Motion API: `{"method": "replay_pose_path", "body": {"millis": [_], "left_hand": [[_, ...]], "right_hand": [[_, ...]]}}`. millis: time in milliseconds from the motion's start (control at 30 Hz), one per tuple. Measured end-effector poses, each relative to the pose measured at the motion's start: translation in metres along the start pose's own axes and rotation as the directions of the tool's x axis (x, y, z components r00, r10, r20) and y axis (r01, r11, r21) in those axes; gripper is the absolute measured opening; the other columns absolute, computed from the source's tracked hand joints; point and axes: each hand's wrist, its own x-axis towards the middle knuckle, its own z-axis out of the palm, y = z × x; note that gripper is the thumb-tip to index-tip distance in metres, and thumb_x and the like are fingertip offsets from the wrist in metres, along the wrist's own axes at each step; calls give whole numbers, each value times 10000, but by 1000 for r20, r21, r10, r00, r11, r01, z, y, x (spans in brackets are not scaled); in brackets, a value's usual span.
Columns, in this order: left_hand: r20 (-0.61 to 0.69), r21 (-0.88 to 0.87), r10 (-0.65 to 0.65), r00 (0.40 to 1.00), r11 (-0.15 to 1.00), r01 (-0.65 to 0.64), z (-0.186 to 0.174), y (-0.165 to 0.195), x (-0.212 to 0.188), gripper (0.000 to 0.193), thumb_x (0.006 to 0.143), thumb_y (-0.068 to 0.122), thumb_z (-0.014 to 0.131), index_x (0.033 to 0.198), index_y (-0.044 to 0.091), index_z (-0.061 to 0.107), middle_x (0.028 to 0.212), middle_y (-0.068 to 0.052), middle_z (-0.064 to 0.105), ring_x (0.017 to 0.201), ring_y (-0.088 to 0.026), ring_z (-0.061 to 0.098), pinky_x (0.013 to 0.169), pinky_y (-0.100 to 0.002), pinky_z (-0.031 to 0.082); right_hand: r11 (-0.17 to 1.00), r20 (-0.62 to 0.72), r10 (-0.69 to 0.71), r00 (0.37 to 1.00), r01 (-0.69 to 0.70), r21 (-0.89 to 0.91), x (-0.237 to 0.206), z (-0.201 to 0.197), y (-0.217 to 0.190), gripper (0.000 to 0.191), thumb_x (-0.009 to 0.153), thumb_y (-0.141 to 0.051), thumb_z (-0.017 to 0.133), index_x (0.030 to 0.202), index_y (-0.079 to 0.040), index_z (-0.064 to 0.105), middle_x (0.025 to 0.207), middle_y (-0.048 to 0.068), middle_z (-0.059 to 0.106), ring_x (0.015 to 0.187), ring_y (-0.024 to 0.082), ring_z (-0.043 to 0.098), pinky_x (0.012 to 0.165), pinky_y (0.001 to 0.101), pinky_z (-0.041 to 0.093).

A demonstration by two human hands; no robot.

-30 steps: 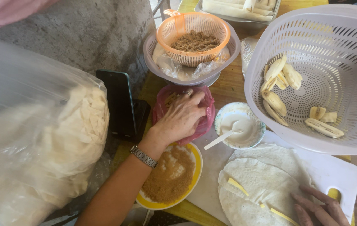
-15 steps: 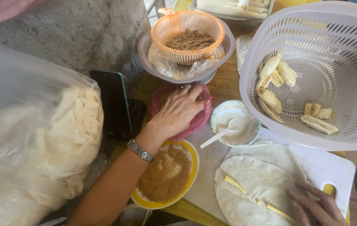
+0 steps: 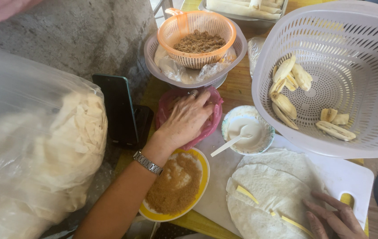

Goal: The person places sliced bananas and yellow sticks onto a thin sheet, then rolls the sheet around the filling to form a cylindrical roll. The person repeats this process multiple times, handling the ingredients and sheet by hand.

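My left hand (image 3: 184,120), with a wristwatch and a ring, reaches palm down into a pink plastic bag (image 3: 213,113) set in a bowl; its fingertips are hidden inside. My right hand (image 3: 333,219) lies flat on thin round white wrappers (image 3: 268,190), fingers spread, at the lower right. Two yellow strips (image 3: 247,194) lie on the top wrapper. The wrappers rest on a white cutting board (image 3: 346,175). A yellow bowl of brown sugar (image 3: 175,183) stands just below my left wrist.
A small patterned bowl (image 3: 264,121) with white paste and a spoon stands beside the pink bag. A big white basket (image 3: 330,75) holds several banana slices. An orange strainer (image 3: 197,37) of brown crumbs sits in a grey bowl. A large clear bag of wrappers (image 3: 34,146) and a phone (image 3: 118,108) are at the left.
My left hand stays in the pink bag and has shifted only slightly. My right hand has slid a little along the wrapper near the bottom edge. The camera has drifted slightly.
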Motion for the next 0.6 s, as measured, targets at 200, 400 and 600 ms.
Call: {"method": "replay_pose_path", "body": {"millis": [200,400,600], "left_hand": [[87,-45,-51,995,997,55,-7,7,-1,250,726,32,698,975,40,718,1233,-150,564,1076,-346,617,926,-484,506],[69,-241,-75,995,966,90,-21,12,2,213,767,102,769,961,77,685,1096,-135,572,1020,-349,624,871,-483,498],[40,-204,-155,987,966,160,-47,28,2,158,797,86,753,908,71,642,975,-131,596,930,-370,640,802,-484,515]], "right_hand": [[997,37,-74,997,74,-23,6,-11,-10,237,762,-129,781,995,-158,819,1329,75,678,1041,177,719,940,338,596],[986,-35,77,996,-71,148,-3,-27,-50,254,772,-52,769,1009,-132,810,1305,77,720,1079,182,737,874,319,621],[985,3,-108,994,106,134,15,-50,-72,388,697,-106,819,1082,-136,780,1294,109,677,777,126,712,666,280,595]]}}
